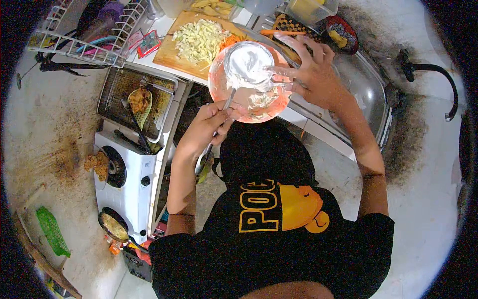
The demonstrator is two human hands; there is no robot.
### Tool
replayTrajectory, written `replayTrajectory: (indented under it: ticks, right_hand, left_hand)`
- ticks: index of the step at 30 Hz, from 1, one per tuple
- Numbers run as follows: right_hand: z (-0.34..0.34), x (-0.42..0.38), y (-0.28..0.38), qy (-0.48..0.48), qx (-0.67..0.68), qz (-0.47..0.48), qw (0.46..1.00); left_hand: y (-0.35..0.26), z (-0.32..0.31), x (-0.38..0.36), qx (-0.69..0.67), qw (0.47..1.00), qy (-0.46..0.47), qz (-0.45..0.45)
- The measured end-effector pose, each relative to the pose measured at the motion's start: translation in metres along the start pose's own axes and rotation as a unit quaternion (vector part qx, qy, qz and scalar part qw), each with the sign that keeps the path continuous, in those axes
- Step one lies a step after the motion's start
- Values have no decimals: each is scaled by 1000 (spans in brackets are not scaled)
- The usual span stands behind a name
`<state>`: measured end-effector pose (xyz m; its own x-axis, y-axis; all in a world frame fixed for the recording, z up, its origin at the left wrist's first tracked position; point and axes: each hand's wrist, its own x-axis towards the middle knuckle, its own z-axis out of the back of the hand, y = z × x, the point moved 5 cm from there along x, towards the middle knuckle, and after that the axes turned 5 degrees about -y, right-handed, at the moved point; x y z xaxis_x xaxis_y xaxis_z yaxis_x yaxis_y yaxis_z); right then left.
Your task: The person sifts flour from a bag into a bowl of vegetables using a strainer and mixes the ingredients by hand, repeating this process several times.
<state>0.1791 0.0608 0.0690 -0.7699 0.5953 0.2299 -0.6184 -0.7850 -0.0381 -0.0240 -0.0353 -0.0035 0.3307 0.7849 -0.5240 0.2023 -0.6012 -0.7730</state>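
Note:
My left hand is closed around a metal spoon, whose bowl end points down toward me. The spoon's handle reaches up over an orange-pink bowl smeared with white flour. Over the far side of this bowl is a small round container full of white flour. My right hand has its fingers spread, with white coating on them. Its thumb and index fingertips are right at the container's right rim. Loose white clumps lie below the container.
A wooden board holds shredded cabbage and carrot. The sink and a black faucet lie right. Left are a fryer tray, a white stove, a small pan and a dish rack.

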Motion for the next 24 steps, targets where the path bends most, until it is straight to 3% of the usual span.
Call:
replayTrajectory:
  ticks: [9,13,24]
  right_hand:
    - [-1,-5,11,-18,99,0,995]
    - [3,0,11,-21,97,-15,995]
    - [-10,9,41,-54,32,67,996]
  left_hand:
    - [-2,0,-3,-3,1000,3,-9]
    - [-4,-3,-6,12,1000,12,-17]
    - [-1,-4,-13,22,1000,13,-18]
